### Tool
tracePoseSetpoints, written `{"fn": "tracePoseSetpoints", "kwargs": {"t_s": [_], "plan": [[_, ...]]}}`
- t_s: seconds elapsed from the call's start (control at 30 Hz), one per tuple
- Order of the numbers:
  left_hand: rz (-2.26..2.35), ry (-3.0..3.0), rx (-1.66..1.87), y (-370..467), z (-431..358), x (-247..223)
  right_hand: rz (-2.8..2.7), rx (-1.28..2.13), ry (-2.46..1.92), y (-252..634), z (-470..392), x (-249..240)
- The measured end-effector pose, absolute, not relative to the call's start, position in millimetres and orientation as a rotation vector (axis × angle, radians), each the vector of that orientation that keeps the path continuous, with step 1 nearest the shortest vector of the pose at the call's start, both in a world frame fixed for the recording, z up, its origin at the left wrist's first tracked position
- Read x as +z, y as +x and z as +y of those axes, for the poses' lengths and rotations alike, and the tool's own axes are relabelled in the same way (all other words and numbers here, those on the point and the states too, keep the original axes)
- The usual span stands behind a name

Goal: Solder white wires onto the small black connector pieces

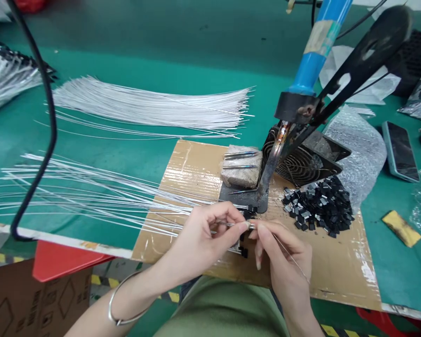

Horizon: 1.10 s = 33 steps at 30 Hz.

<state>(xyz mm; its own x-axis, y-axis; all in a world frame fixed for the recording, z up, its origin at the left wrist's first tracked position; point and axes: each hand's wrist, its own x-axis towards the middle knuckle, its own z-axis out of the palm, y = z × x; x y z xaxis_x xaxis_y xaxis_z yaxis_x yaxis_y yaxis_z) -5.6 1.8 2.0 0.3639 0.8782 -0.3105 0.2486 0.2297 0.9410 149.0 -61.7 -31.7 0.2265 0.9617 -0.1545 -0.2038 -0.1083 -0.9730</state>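
Note:
My left hand [210, 236], with a bangle on its wrist, pinches the end of a thin white wire between thumb and finger. My right hand [287, 257] meets it there, fingertips pressed together. A thin solder-like wire [291, 255] comes out of the right grip and trails over the palm. The exact part between the fingertips is too small to make out. White wires [126, 199] with small black connectors [244, 252] at their ends lie under and beside my left hand. Just beyond the hands, a blue-handled soldering iron [310, 68] is fixed tip down in a black stand.
Cardboard [192, 164] covers the work area. On it are a wrapped block [240, 174] with metal pins, a black fan [294, 164] and a pile of black connectors [319, 206]. Behind lies a white wire bundle [150, 105]; a phone [401, 150] and yellow sponge [402, 228] are right. A black cable [47, 84] hangs left.

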Motion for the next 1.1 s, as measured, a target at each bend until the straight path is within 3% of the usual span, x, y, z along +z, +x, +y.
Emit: {"fn": "tracePoseSetpoints", "kwargs": {"t_s": [1.1], "plan": [[1.217,1.333,0.581,-1.5,-3.2,-0.5,-0.436,1.643,-1.069,156.6,-52.8,-29.4]]}}
